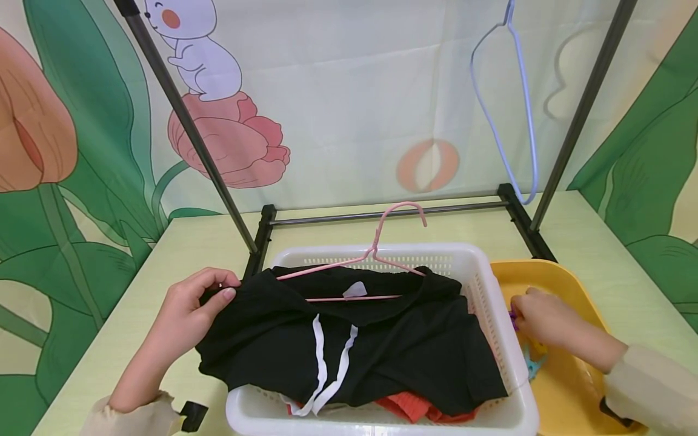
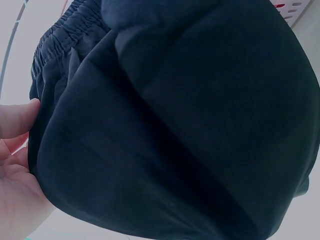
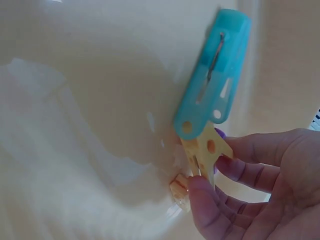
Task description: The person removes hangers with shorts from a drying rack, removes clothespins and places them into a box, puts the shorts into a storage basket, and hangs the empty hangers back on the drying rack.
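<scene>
Black shorts [image 1: 354, 345] with white drawstrings lie spread over a white basket [image 1: 507, 339]. A pink hanger [image 1: 376, 242] sits inside their waistband, its hook sticking up. My left hand [image 1: 193, 309] pinches the left end of the waistband between thumb and fingers; the left wrist view shows the dark cloth [image 2: 175, 125] filling most of the frame. Down in a yellow basin [image 1: 572, 387], my right hand [image 1: 548, 321] has its fingertips around a purple clothespin [image 1: 513, 319], mostly hidden by the fingers. A turquoise clothespin [image 3: 215, 75] and a yellow clothespin [image 3: 206, 147] are right at those fingers.
Red cloth [image 1: 409, 406] shows in the basket under the shorts. Behind stands a black rack with slanted poles [image 1: 191, 130] and a low crossbar [image 1: 338, 218]. A blue hanger [image 1: 526, 109] hangs at the upper right before a printed curtain [image 1: 349, 91].
</scene>
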Action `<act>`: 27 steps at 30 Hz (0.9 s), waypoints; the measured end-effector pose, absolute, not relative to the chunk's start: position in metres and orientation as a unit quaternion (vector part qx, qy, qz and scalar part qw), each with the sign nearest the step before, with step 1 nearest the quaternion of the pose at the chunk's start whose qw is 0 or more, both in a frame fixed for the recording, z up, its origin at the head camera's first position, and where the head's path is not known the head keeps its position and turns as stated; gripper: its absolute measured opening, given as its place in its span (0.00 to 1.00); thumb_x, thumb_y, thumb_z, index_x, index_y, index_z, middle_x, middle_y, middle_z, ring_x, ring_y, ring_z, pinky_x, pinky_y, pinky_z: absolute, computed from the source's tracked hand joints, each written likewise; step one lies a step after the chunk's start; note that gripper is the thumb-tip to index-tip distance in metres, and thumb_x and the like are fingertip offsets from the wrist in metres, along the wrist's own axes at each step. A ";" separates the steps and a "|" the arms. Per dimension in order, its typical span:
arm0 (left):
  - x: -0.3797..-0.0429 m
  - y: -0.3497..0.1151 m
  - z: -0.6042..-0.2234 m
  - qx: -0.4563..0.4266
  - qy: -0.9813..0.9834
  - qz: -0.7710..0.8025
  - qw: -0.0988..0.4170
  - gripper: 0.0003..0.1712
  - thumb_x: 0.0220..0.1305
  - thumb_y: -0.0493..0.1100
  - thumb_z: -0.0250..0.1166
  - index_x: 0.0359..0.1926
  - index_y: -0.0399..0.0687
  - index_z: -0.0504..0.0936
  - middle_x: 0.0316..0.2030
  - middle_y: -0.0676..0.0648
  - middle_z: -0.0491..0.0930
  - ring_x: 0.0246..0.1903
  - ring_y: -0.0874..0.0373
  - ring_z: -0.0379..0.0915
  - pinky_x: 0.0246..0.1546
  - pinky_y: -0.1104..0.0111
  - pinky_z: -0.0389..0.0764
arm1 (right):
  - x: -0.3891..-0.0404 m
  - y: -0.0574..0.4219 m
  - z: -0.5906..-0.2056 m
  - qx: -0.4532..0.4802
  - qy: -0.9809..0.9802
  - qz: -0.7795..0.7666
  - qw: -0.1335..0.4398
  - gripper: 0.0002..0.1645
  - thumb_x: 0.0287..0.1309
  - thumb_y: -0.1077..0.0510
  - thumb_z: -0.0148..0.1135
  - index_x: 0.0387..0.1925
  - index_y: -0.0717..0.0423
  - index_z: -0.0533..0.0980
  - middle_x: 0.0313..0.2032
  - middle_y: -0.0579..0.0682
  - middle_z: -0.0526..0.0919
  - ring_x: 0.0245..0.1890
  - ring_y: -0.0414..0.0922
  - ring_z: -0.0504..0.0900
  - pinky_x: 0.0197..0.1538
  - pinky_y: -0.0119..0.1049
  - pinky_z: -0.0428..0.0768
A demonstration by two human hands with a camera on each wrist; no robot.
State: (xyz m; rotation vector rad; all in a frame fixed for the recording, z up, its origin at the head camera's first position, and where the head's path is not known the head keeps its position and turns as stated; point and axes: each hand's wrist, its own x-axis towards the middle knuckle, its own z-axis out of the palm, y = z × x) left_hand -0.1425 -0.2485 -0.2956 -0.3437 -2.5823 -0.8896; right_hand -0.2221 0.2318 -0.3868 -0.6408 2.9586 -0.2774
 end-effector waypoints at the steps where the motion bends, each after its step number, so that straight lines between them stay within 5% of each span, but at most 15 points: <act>1: -0.142 -0.249 -0.296 -0.122 -0.921 -0.317 0.193 0.07 0.53 0.29 0.60 0.33 0.42 0.77 0.30 0.49 0.76 0.29 0.70 0.64 0.30 0.81 0.65 | -0.222 0.232 -0.387 -0.211 0.972 -0.091 0.052 0.08 0.44 0.61 0.63 0.18 0.55 0.71 0.17 0.45 0.66 0.23 0.42 0.62 0.24 0.30 0.61; 16: -0.142 -0.248 -0.295 -0.125 -0.919 -0.318 0.195 0.07 0.53 0.29 0.60 0.32 0.42 0.77 0.30 0.49 0.76 0.28 0.70 0.64 0.30 0.81 0.65 | -0.219 0.228 -0.389 -0.236 0.968 -0.080 0.026 0.07 0.46 0.59 0.62 0.20 0.54 0.72 0.16 0.45 0.63 0.21 0.42 0.61 0.23 0.30 0.59; 27: -0.142 -0.248 -0.296 -0.123 -0.920 -0.318 0.191 0.07 0.53 0.29 0.60 0.33 0.43 0.77 0.30 0.50 0.76 0.29 0.70 0.64 0.30 0.81 0.66 | -0.218 0.229 -0.388 -0.216 0.970 -0.094 0.063 0.04 0.46 0.60 0.60 0.24 0.55 0.73 0.18 0.46 0.65 0.22 0.42 0.62 0.22 0.30 0.60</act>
